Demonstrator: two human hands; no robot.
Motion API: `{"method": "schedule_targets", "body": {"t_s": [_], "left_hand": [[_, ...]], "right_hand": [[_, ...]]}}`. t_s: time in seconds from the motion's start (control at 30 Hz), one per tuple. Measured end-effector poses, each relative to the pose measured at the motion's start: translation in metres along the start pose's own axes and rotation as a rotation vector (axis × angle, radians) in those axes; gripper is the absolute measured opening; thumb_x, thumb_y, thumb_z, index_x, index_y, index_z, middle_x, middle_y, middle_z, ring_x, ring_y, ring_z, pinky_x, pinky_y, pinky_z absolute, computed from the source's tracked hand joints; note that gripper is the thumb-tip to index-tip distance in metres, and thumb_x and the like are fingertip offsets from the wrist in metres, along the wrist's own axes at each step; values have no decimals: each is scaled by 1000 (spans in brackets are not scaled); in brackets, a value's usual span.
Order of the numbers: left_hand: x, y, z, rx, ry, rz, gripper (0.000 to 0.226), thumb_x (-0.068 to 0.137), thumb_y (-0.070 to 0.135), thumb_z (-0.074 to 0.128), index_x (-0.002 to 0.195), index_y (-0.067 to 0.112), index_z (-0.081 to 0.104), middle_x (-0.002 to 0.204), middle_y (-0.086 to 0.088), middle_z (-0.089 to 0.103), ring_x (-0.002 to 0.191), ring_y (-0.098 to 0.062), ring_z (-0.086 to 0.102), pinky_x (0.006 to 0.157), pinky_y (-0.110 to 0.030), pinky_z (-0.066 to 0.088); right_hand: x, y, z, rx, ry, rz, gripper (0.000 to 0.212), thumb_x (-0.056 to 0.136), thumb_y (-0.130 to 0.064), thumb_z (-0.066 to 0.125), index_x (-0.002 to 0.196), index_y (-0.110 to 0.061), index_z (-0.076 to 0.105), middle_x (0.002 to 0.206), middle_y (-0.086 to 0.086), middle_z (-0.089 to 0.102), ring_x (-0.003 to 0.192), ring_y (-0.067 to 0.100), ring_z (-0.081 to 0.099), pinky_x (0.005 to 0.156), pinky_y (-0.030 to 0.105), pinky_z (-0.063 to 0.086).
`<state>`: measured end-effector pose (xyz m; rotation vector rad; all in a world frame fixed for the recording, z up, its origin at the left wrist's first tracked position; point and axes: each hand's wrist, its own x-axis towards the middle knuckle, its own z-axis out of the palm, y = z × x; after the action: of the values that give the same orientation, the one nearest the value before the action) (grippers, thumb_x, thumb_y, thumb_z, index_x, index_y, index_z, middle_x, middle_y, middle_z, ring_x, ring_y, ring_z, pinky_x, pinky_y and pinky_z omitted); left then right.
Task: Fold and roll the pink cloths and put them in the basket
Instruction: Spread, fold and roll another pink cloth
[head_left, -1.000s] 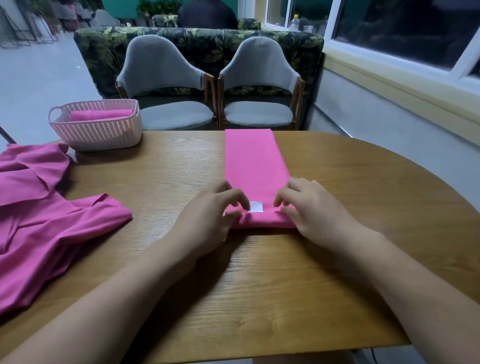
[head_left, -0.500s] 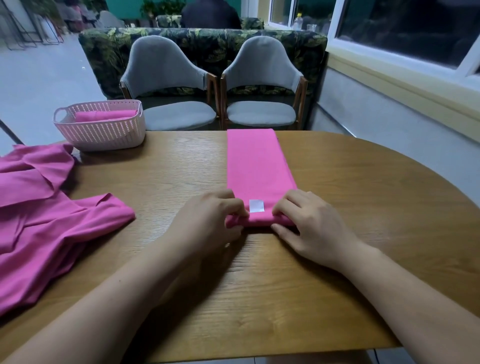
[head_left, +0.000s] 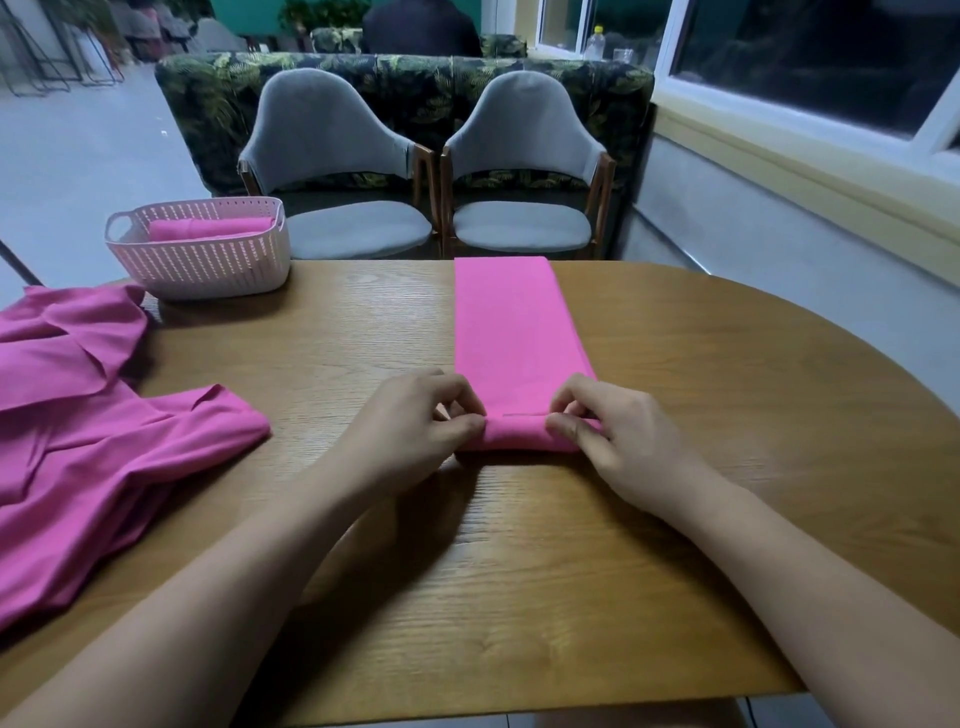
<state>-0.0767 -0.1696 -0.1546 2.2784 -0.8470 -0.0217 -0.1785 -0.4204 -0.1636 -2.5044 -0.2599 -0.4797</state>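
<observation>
— Report the hands.
— My left hand (head_left: 415, 426) and my right hand (head_left: 618, 441) are both clamped on the near end of the folded pink cloth (head_left: 511, 332). On each hand the thumb and fingers are curled and pinch the fabric. The left takes the left edge, the right takes the right edge.

— Condition of that cloth?
— It lies as a long narrow strip on the wooden surface (head_left: 571, 571), running from my hands to the far edge. Its near end is turned over into a short roll (head_left: 517, 434), which sits between my two hands. The rest of the strip lies flat and smooth.

— The basket?
— The pale perforated basket (head_left: 208, 265) stands at the far left of the surface, well apart from my hands. One rolled pink cloth (head_left: 208, 228) lies lengthwise inside it.

— Other items noted?
— A heap of loose pink cloths (head_left: 93, 441) lies crumpled at the left edge of the surface, on the near side of the basket and partly out of view. Beyond the far edge stand the left grey chair (head_left: 332, 156) and the right grey chair (head_left: 524, 156), side by side, with a leaf-print bench (head_left: 415, 78) behind them. A window (head_left: 805, 62) runs along the right.
</observation>
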Motion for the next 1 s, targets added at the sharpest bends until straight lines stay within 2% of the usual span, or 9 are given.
{"method": "schedule_targets", "body": {"t_s": [0.1, 0.17, 0.23, 0.3, 0.4, 0.5, 0.63, 0.83, 1.0], "left_hand": [[1, 1, 5, 81, 50, 5, 3, 92, 32, 75, 90, 30, 77, 84, 15, 62, 79, 2, 58, 73, -26, 41], [0, 1, 7, 104, 91, 13, 5, 93, 34, 75, 91, 30, 77, 85, 15, 60, 81, 1, 56, 75, -29, 43], [-1, 2, 8, 112, 139, 60, 1, 92, 32, 77, 93, 31, 76, 88, 16, 58, 82, -3, 57, 77, -32, 48], [-3, 5, 10, 161, 170, 135, 7, 91, 30, 77, 95, 31, 73, 90, 17, 56, 82, -12, 60, 76, -38, 52], [-5, 6, 9, 201, 203, 196, 16, 91, 34, 76, 104, 29, 68, 90, 19, 57, 82, -14, 61, 75, -40, 53], [-7, 2, 5, 180, 168, 246, 32, 83, 48, 82, 102, 30, 64, 89, 18, 60, 80, -8, 59, 71, -35, 51], [-4, 0, 4, 188, 104, 228, 36, 71, 39, 90, 95, 32, 64, 93, 18, 56, 82, -9, 58, 72, -37, 52], [1, -6, 2, 84, 107, 204, 26, 80, 38, 88, 95, 28, 70, 90, 15, 63, 86, -3, 61, 74, -22, 47], [4, -6, 3, 77, 93, 118, 21, 86, 44, 83, 96, 30, 70, 87, 14, 67, 83, -4, 62, 74, -25, 48]], "right_hand": [[1, 5, 7, -234, 126, -77, 7, 98, -23, 69, 93, -19, 66, 91, -5, 57, 87, 20, 52, 77, 41, 39], [0, 2, 7, -364, 153, -137, 6, 94, -12, 70, 96, -17, 69, 95, -1, 56, 88, 23, 51, 77, 42, 37], [-1, -5, 9, -436, 110, -193, 19, 85, -2, 67, 98, -15, 69, 96, 2, 56, 87, 25, 51, 77, 42, 40], [-2, -11, 11, -460, 75, -221, 20, 81, 0, 65, 97, -13, 67, 96, 5, 56, 85, 28, 52, 75, 45, 43], [-6, -14, 7, -457, 42, -225, 8, 92, -20, 63, 98, -15, 64, 97, 4, 56, 89, 27, 51, 79, 45, 44], [-7, -16, 6, -468, 5, -190, 24, 92, -40, 66, 104, -20, 62, 101, 0, 54, 94, 23, 49, 84, 40, 42], [-3, -11, 11, -459, 34, -178, 19, 96, -36, 67, 105, -20, 62, 100, 0, 56, 94, 25, 52, 84, 40, 41], [3, 2, 15, -409, 91, -164, 20, 104, -35, 63, 112, -17, 68, 103, 0, 66, 95, 25, 58, 83, 43, 44], [9, 7, 19, -323, 90, -86, 27, 106, -43, 50, 112, -22, 67, 101, -2, 66, 97, 25, 59, 83, 45, 43]]}}
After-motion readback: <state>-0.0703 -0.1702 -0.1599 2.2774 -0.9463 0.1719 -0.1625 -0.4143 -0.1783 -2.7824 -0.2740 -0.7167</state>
